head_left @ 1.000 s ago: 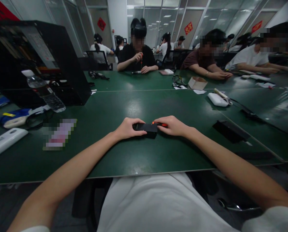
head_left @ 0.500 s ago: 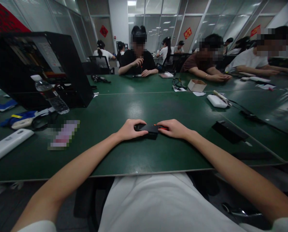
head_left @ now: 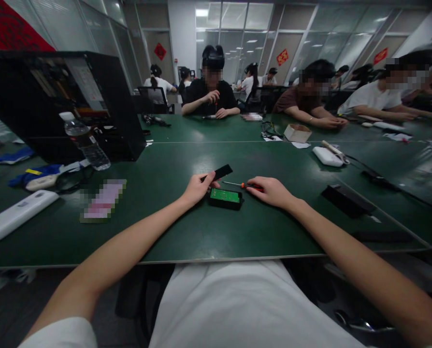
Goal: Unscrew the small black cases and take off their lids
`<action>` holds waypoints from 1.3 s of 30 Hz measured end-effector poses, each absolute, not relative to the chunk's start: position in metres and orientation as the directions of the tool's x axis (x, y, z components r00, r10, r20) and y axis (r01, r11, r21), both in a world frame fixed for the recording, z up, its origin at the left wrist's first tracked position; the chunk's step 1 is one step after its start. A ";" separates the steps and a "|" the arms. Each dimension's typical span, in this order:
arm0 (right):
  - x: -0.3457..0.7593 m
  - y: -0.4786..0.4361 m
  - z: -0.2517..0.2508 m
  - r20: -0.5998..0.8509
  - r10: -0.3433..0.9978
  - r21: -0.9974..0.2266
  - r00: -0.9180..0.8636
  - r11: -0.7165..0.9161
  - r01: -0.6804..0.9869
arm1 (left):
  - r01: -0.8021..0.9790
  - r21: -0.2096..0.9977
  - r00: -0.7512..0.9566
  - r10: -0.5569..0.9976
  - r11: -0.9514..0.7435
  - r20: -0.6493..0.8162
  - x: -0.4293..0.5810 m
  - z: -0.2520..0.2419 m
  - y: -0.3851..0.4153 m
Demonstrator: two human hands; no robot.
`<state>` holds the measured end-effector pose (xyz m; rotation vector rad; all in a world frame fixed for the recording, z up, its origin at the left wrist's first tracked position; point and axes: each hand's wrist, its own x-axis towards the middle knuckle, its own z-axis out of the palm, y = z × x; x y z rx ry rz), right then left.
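Between my hands, a small black plastic case [head_left: 226,205] lies on the green table with a green circuit board [head_left: 224,195] showing inside it. My left hand [head_left: 198,187] grips the case's flat black cover [head_left: 221,172], tilted up above the left end of the case. In my right hand [head_left: 271,190] is a screwdriver [head_left: 243,185] with a red and black handle. Its thin metal shaft points left, over the table just behind the case. The right fingers are wrapped round the handle.
A black computer tower [head_left: 125,106] and a water bottle [head_left: 87,142] stand at the left. Nearer me are a white device [head_left: 20,215] and a blurred phone-like object [head_left: 105,199]. A black box-like part [head_left: 348,199] lies right. Across the table sits a person in black [head_left: 210,96].
The cover has come off the black case and is raised in my left hand, exposing the circuit board. My right hand has drawn slightly right with the screwdriver, whose shaft now shows.
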<state>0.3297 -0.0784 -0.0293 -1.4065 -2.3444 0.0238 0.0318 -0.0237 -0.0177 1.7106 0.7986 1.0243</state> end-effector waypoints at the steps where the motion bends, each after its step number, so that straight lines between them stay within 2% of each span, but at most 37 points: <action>1: 0.329 -0.079 -0.029 0.330 0.847 -0.214 -0.416 0.496 0.841 | 0.045 0.951 0.428 0.866 -0.306 0.258 0.032 -0.019 -0.023; 13: 0.324 -0.082 -0.025 0.303 0.830 -0.190 -0.469 0.534 0.824 | -0.174 0.985 0.381 0.923 0.007 0.061 0.033 -0.023 -0.011; 20: 0.319 -0.082 -0.024 0.342 0.811 -0.232 -0.475 0.563 0.793 | -0.268 0.959 0.312 0.950 0.088 0.000 0.032 -0.020 -0.008; 28: 0.301 -0.083 -0.022 0.464 0.751 -0.307 -0.470 0.634 0.709 | -0.271 0.953 0.333 0.942 0.137 -0.040 0.034 -0.017 -0.009; 39: 0.247 -0.101 -0.006 0.370 0.723 -0.151 -0.584 0.667 0.729 | -0.230 0.967 0.392 0.920 0.108 -0.009 0.032 -0.016 -0.017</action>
